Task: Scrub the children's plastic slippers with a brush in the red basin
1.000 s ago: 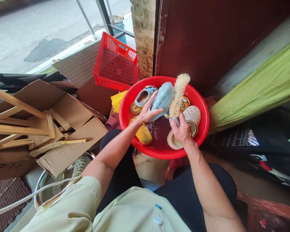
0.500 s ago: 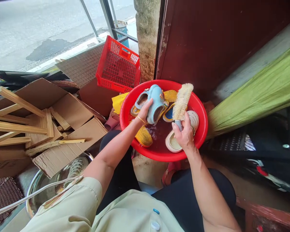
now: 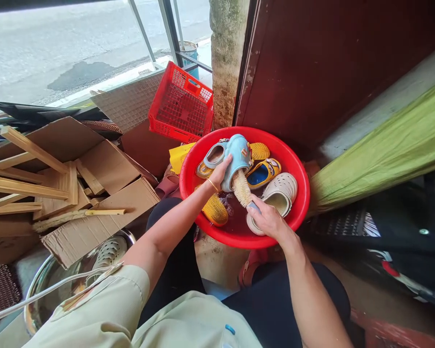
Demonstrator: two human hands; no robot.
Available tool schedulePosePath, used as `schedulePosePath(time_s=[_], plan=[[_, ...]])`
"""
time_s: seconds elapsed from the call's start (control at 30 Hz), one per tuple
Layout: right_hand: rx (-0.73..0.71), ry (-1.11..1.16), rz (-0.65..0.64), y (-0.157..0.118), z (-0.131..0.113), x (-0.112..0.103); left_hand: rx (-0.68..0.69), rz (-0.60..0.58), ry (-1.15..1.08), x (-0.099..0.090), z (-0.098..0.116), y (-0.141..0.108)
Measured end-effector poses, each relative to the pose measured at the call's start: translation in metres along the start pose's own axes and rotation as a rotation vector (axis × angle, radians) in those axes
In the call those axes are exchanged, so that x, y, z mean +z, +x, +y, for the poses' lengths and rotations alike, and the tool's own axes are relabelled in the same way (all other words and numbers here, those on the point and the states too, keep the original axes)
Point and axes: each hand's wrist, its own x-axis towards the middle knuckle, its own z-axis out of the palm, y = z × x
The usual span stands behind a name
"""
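Observation:
My left hand (image 3: 222,175) grips a light blue clog (image 3: 237,150) above a red basin (image 3: 304,198). In my right hand (image 3: 266,216) is the handle of a scrub brush (image 3: 242,187) with cream bristles, its far end inside the clog's opening. Another light blue clog (image 3: 214,155) lies at the basin's left side. Around them in the basin are a yellow shoe with a blue inside (image 3: 264,171), a white clog (image 3: 284,188) and a yellow clog (image 3: 216,209) beside some suds. My right hand partly covers a second white clog.
A red plastic crate (image 3: 183,104) tilts behind the basin. To the left, a cardboard box (image 3: 108,169) holds a wooden stool (image 3: 58,183). A metal bowl (image 3: 39,285) with a pale clog (image 3: 110,251) stands at lower left. Green cloth (image 3: 377,140) hangs at right.
My right hand has swung the brush from upright down and left, and its bristles have entered the blue clog. My left hand still holds the clog.

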Motion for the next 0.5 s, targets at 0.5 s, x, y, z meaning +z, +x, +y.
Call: schedulePosePath(time_s=[0.5], plan=[[0.053, -0.273, 0.026, 0.046, -0.028, 0.013, 0.029, 0.019, 0.026, 0.003, -0.008, -0.005]])
